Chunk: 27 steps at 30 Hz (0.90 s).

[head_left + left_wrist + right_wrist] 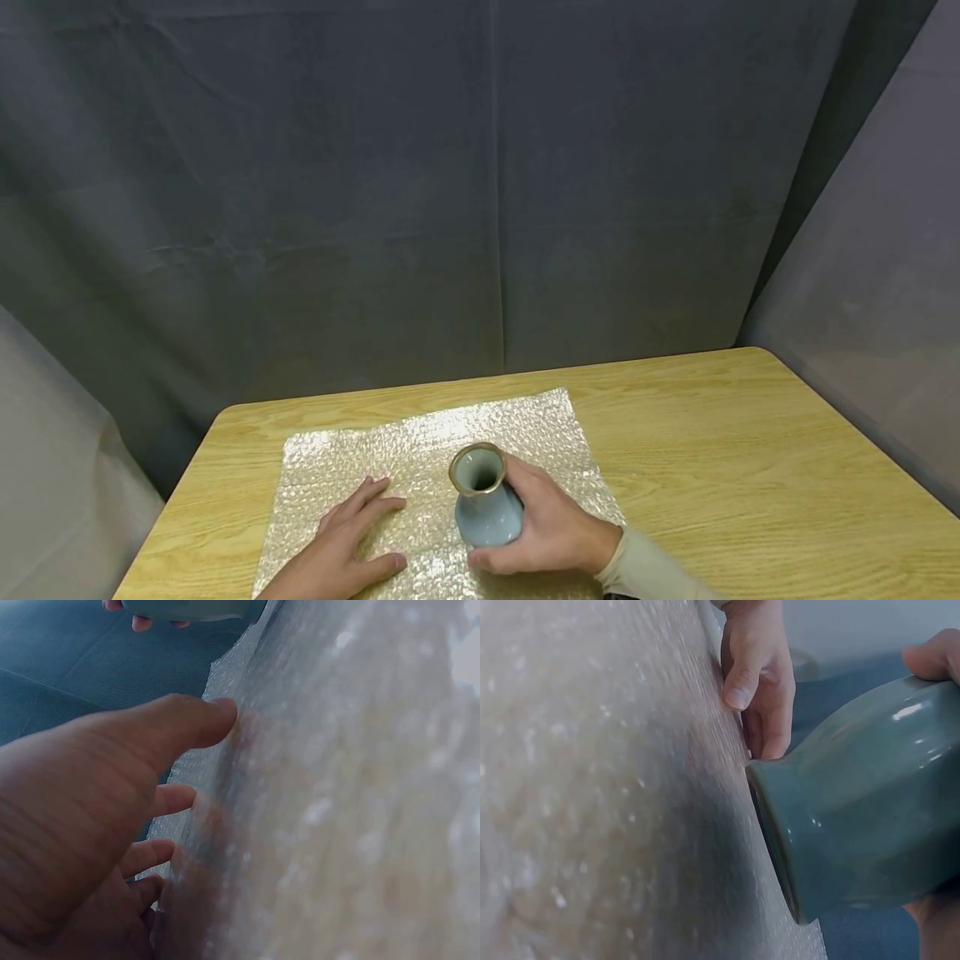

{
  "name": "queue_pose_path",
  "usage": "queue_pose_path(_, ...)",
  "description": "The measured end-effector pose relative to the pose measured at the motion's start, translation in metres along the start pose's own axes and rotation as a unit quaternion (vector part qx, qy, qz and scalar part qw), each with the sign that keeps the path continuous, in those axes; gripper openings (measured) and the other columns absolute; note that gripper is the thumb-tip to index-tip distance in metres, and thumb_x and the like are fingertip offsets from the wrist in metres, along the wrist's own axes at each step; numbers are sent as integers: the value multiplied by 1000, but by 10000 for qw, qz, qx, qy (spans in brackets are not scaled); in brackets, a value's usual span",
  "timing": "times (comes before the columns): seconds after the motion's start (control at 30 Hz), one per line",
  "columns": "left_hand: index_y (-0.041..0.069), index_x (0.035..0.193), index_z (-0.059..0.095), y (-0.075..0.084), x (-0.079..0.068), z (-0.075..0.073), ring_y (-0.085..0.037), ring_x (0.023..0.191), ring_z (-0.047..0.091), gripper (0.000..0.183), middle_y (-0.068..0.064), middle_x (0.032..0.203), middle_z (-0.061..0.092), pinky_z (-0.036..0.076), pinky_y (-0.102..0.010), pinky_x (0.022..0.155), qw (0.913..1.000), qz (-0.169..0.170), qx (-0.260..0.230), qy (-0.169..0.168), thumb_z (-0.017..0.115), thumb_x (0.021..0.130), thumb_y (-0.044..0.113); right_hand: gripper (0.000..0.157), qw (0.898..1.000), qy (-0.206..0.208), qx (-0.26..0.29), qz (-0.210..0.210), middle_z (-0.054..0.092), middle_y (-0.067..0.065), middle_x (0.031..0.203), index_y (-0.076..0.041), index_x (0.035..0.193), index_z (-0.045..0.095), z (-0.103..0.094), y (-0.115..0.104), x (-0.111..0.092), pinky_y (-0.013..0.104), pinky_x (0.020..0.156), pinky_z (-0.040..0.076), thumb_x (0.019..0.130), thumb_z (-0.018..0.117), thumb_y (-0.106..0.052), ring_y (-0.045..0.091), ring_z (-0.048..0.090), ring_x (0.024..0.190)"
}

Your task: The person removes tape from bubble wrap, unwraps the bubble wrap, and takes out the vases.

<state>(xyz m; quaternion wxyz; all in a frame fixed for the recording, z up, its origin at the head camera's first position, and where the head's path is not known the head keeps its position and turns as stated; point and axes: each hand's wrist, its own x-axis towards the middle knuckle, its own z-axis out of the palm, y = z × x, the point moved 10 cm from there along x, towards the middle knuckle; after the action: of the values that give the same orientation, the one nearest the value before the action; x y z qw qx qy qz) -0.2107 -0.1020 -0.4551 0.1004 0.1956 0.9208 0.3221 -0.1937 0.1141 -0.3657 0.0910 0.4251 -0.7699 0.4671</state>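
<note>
A glossy pale blue-green vase (489, 517) with a brownish rim has its mouth facing up in the head view. My right hand (551, 521) grips the vase's body from the right, thumb on the near side. In the right wrist view the foot of the vase (862, 802) faces the bubble wrap (577, 787); whether they touch I cannot tell. On the left part of the bubble wrap (337, 458), my left hand (341, 542) rests with fingers spread, holding nothing. The left wrist view shows the thumb and fingertips of that left hand (82, 795) at the wrap's surface.
The sheet of bubble wrap lies flat on a light wood-grain table (720, 450), toward its left half. More tabletop extends to the right. A dark grey curtain (337, 208) hangs behind the far edge, with paler cloth (877, 292) at the right side.
</note>
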Motion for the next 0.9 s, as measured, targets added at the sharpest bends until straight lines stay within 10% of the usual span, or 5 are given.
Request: queue_pose_path(0.9,35,145,55,-2,1,2,-46,160,18,60,-1,169,33,23,-84,111,9998,-85,-91,-144,70,92,60,80,9996,17,103,259,67,-2,128,-23,144,48,-5,13,-1,28,89,58,76,90,-30,7,65,106)
